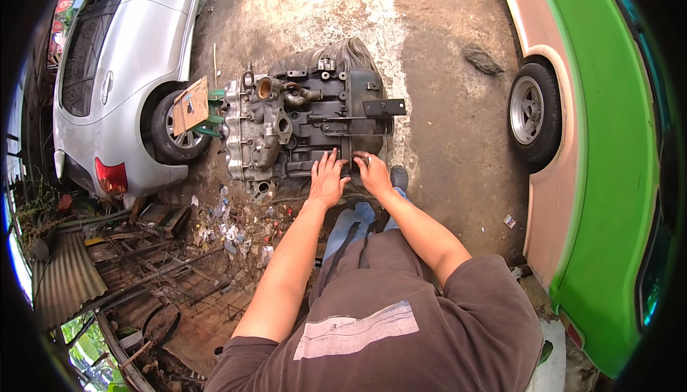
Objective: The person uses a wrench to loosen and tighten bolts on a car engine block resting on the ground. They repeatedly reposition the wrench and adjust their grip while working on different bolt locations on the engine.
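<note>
Head view: engine block [300, 123] lies on the ground, frame centre. My left hand [327, 181] rests flat and spread on its near edge; right hand [373, 172] apparently pinches a small part there. Block looks largely stripped.

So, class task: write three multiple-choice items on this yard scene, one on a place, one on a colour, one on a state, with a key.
1. Where does the grey metal engine block lie?
A. on the ground
B. on a bench
C. in a car boot

2. What colour is the vehicle on the person's right?
A. blue
B. green and pink
C. black

3. How are the left hand and right hand?
A. in pockets
B. gripping a hammer
C. resting on the block

Key: A, dirt surrounds it; B, its panels show; C, both hands lie on its near edge.
</note>
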`<action>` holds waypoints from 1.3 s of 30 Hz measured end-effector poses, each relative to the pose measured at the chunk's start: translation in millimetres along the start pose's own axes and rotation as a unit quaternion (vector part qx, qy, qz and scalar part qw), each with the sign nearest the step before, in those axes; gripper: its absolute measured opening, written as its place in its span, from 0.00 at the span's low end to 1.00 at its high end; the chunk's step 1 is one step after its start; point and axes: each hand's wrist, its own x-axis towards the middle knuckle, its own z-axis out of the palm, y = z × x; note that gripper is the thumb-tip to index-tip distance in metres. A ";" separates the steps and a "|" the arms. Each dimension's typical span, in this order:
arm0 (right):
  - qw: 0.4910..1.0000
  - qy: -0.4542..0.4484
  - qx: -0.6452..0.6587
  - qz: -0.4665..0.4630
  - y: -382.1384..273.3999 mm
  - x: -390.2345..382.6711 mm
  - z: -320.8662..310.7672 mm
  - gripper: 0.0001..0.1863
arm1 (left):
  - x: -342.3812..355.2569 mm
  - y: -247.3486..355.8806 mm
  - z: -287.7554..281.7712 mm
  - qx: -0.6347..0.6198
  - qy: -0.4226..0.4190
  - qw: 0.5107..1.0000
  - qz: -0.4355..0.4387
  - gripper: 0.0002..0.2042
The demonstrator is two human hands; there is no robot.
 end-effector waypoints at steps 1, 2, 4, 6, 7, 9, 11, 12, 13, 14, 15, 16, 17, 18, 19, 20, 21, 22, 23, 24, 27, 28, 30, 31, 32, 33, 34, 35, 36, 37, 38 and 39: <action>0.997 0.002 0.035 0.066 0.8 8.8 1.2 0.13 | 0.0 -0.4 0.1 0.003 0.001 1.000 0.002 0.25; 0.987 0.004 0.075 0.139 2.0 17.7 2.0 0.13 | 0.0 -0.6 -0.1 0.006 -0.005 1.000 -0.001 0.25; 0.982 -0.023 0.076 0.170 5.4 31.7 0.6 0.15 | 0.3 -0.2 -1.5 0.009 -0.015 1.000 -0.004 0.25; 0.977 -0.052 0.083 0.188 8.2 34.9 -0.8 0.15 | 0.3 1.4 -2.8 0.011 -0.023 1.000 -0.006 0.25; 0.979 -0.041 0.062 0.188 9.1 34.3 -1.5 0.15 | 0.8 2.0 -3.8 0.010 -0.021 1.000 -0.005 0.25; 0.981 -0.024 0.027 0.190 8.1 27.8 1.2 0.15 | 0.5 3.1 -5.1 0.007 -0.023 1.000 -0.007 0.25; 0.983 0.024 0.055 0.175 3.4 17.7 7.7 0.14 | 0.2 3.6 -6.1 0.006 -0.027 1.000 -0.010 0.25; 0.985 0.045 0.058 0.153 0.6 11.4 11.1 0.14 | 0.4 2.8 -6.8 0.005 -0.028 1.000 -0.010 0.25; 0.987 0.066 0.059 0.137 -1.7 4.2 13.7 0.14 | 0.4 2.7 -6.1 0.003 -0.025 1.000 -0.009 0.25; 0.987 0.086 0.059 0.122 -3.4 -2.6 15.3 0.13 | 0.1 2.6 -5.0 0.000 -0.023 1.000 -0.009 0.25; 0.986 0.100 0.071 0.111 -4.9 -7.0 17.0 0.12 | -0.1 2.4 -3.8 -0.001 -0.016 1.000 -0.005 0.25; 0.983 0.107 0.077 0.127 -5.7 -10.6 17.1 0.12 | -0.1 1.9 -2.9 -0.002 -0.009 1.000 -0.002 0.25; 0.978 0.113 0.086 0.152 -6.6 -13.1 17.0 0.12 | -0.1 1.3 -2.4 -0.004 -0.009 1.000 -0.004 0.25; 0.970 0.118 0.097 0.190 -7.2 -14.3 16.5 0.12 | -0.2 0.7 -2.1 0.002 -0.009 1.000 -0.004 0.25; 0.959 0.118 0.115 0.231 -7.0 -13.7 13.8 0.12 | 0.1 0.4 -1.9 0.006 -0.016 1.000 -0.008 0.25; 0.962 0.118 0.112 0.219 -7.6 -12.8 12.6 0.12 | 0.4 0.4 -1.9 0.010 -0.020 1.000 -0.009 0.25; 0.965 0.120 0.109 0.208 -7.9 -12.7 10.3 0.12 | 0.4 0.1 -2.1 0.009 -0.023 1.000 -0.010 0.25; 0.967 0.122 0.105 0.197 -8.2 -13.1 7.6 0.13 | 0.0 0.0 -2.3 0.006 -0.023 1.000 -0.009 0.25; 0.972 0.093 0.125 0.178 -9.0 -14.9 5.8 0.13 | 0.7 0.2 -2.4 0.002 -0.021 1.000 -0.006 0.25; 0.984 0.077 0.097 0.131 -9.9 -16.1 5.4 0.14 | 1.5 0.5 -2.5 0.001 -0.020 1.000 -0.004 0.25; 0.996 0.002 0.058 0.063 -10.2 -24.2 7.3 0.16 | 0.6 0.0 -2.7 -0.004 -0.014 1.000 0.001 0.25; 0.998 -0.005 0.038 0.047 -8.4 -28.3 7.4 0.15 | 0.5 0.0 -2.2 -0.004 -0.010 1.000 0.004 0.25; 1.000 -0.020 -0.003 0.019 -1.6 -33.7 5.8 0.14 | 1.1 -1.1 -2.3 -0.003 -0.008 1.000 0.006 0.25; 0.998 -0.051 -0.017 -0.012 3.7 -34.6 3.6 0.13 | 1.1 -1.3 -2.2 -0.002 -0.012 1.000 0.004 0.25; 0.997 -0.045 -0.032 -0.061 8.1 -36.1 2.9 0.13 | 0.9 -1.5 -2.2 -0.002 -0.018 1.000 0.001 0.25; 0.994 -0.044 -0.049 -0.088 12.3 -38.0 2.1 0.13 | 0.6 -1.6 -2.2 -0.002 -0.018 1.000 0.004 0.25; 0.991 -0.045 -0.063 -0.106 15.6 -39.5 2.0 0.13 | 0.9 -1.7 -2.5 -0.003 -0.019 1.000 0.004 0.25; 0.988 -0.040 -0.070 -0.130 18.2 -40.1 2.5 0.13 | 1.3 -1.6 -3.0 -0.005 -0.019 1.000 0.005 0.25; 0.986 -0.036 -0.073 -0.145 20.0 -40.3 3.3 0.13 | 1.5 -1.4 -3.6 -0.004 -0.020 1.000 0.006 0.25; 0.984 -0.034 -0.076 -0.159 21.3 -41.0 3.7 0.13 | 1.5 -1.1 -4.2 -0.004 -0.021 1.000 0.006 0.25; 0.981 -0.040 -0.098 -0.160 22.4 -41.9 3.0 0.13 | 1.2 -0.5 -4.8 -0.004 -0.025 1.000 0.005 0.25; 0.978 -0.045 -0.121 -0.162 23.4 -42.4 1.8 0.13 | 1.0 0.2 -5.5 -0.005 -0.026 1.000 0.007 0.25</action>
